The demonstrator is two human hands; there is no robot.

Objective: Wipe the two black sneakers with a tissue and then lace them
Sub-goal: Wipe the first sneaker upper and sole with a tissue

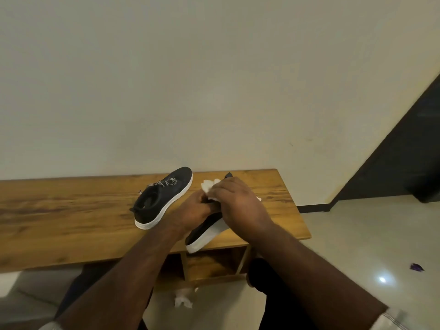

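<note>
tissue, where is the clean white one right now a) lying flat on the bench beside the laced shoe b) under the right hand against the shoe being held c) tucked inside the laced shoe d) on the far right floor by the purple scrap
b: the white tissue pokes out from under the right hand, pressed to the sneaker that the left hand steadies at the bench edge.

Left hand [194,208] holds sneaker [204,231]; right hand [240,201] presses tissue [208,185].

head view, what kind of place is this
Probably a home room or entryway: a low wooden bench with a cubby beneath, set against a plain wall, on a glossy tiled floor.
</note>
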